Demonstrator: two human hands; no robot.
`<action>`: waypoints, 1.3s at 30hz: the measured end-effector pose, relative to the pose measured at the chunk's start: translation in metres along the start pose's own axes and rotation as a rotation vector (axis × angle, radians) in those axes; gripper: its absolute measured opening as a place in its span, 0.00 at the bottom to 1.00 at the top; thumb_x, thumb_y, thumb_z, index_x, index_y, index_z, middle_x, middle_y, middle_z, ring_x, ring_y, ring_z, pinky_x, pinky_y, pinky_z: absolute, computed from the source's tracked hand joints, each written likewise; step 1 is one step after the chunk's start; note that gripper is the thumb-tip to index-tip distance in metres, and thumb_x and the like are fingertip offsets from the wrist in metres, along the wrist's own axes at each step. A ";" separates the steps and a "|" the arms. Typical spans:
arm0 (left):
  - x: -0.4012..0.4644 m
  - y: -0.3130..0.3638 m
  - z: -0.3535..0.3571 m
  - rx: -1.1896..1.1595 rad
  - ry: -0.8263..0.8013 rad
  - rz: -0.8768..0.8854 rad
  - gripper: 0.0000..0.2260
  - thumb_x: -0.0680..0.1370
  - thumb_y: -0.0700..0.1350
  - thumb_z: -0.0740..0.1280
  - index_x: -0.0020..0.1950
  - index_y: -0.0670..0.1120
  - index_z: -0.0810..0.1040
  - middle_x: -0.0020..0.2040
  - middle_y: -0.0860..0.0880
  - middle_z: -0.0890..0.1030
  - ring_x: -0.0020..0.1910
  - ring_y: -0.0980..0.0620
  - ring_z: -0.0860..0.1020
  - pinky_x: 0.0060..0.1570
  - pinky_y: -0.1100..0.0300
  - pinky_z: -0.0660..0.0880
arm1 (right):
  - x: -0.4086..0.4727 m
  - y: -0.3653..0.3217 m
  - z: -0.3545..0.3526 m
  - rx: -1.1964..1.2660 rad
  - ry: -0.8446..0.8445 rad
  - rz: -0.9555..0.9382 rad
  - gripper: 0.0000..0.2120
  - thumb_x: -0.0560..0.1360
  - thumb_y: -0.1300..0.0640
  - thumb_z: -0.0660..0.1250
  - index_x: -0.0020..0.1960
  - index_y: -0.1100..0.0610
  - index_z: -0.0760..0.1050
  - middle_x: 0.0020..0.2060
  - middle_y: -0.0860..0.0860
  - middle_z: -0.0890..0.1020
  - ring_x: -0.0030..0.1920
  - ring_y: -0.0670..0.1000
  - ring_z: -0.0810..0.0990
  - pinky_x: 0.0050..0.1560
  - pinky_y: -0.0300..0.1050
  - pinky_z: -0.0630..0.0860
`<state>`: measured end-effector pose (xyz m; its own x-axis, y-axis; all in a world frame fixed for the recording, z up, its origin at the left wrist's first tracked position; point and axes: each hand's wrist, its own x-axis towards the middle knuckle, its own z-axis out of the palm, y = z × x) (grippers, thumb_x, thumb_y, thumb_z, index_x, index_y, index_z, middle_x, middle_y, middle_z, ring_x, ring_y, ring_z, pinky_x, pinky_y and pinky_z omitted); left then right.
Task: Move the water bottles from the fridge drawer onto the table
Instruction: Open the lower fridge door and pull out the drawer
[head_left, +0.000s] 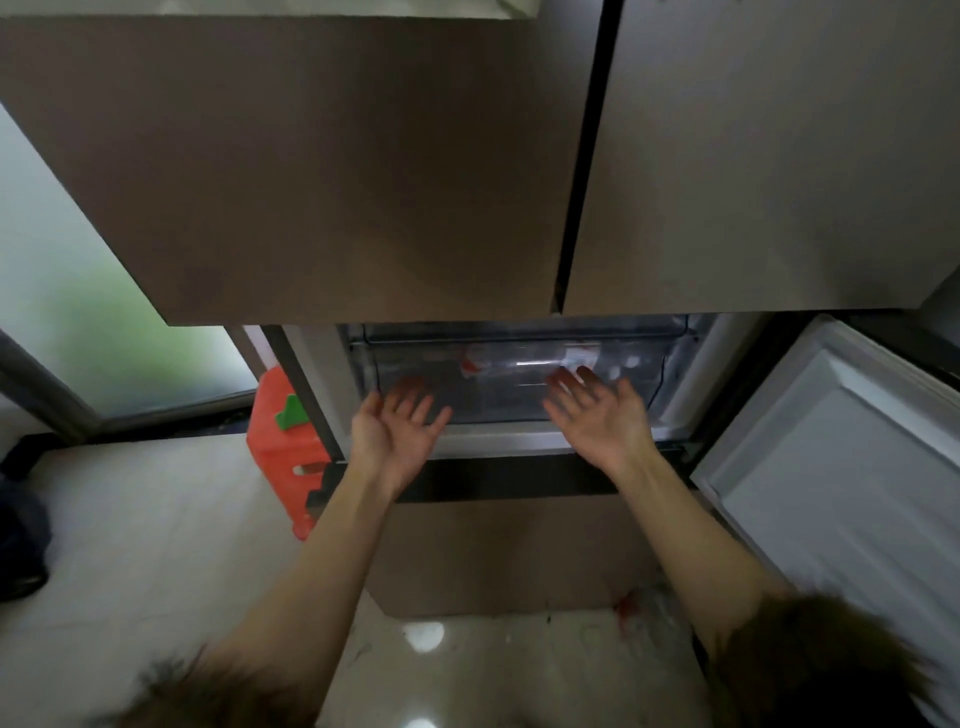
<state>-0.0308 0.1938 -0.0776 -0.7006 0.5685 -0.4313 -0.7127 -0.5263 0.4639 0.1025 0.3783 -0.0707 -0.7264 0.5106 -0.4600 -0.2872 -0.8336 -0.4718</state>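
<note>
In front of the clear fridge drawer (519, 384), both the left hand (397, 426) and right hand (597, 415) reach forward spread and empty, while water bottles (524, 361) lie inside, so pulling the drawer out likely comes next.

The fridge drawer (519, 384) sits low in the open compartment, beneath the two closed upper doors (322, 171). Water bottles (524, 361) lie on their sides inside it, toward the right half. In front of the drawer's front wall are both hands — the left hand (397, 431) before its left part, the right hand (597, 415) before its right. A lower door (841, 467) stands swung open at the right; a stool (283, 441) stands on the floor (156, 545) left of the fridge.
</note>
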 end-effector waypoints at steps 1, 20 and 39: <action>0.008 0.001 0.005 -0.038 -0.006 -0.002 0.21 0.82 0.52 0.47 0.70 0.43 0.63 0.72 0.42 0.65 0.72 0.43 0.62 0.65 0.41 0.60 | 0.008 -0.005 0.002 0.076 -0.006 0.003 0.25 0.79 0.42 0.48 0.62 0.60 0.69 0.62 0.58 0.74 0.64 0.59 0.71 0.66 0.56 0.63; 0.022 0.000 0.047 -0.250 -0.063 -0.024 0.26 0.81 0.55 0.48 0.73 0.41 0.59 0.71 0.36 0.64 0.70 0.35 0.63 0.63 0.36 0.60 | 0.024 -0.036 0.017 0.250 -0.023 0.011 0.28 0.79 0.41 0.48 0.68 0.60 0.64 0.66 0.64 0.69 0.68 0.62 0.66 0.65 0.64 0.62; 0.028 -0.006 0.035 -0.195 0.105 -0.030 0.17 0.80 0.55 0.53 0.57 0.44 0.71 0.60 0.39 0.71 0.59 0.39 0.72 0.60 0.35 0.66 | 0.032 -0.041 0.002 0.051 0.190 0.077 0.23 0.80 0.45 0.50 0.67 0.60 0.65 0.66 0.63 0.69 0.65 0.64 0.69 0.68 0.61 0.62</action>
<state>-0.0447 0.2349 -0.0653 -0.6715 0.5224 -0.5256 -0.7199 -0.6280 0.2955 0.0893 0.4279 -0.0645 -0.6184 0.4713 -0.6288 -0.2701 -0.8789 -0.3931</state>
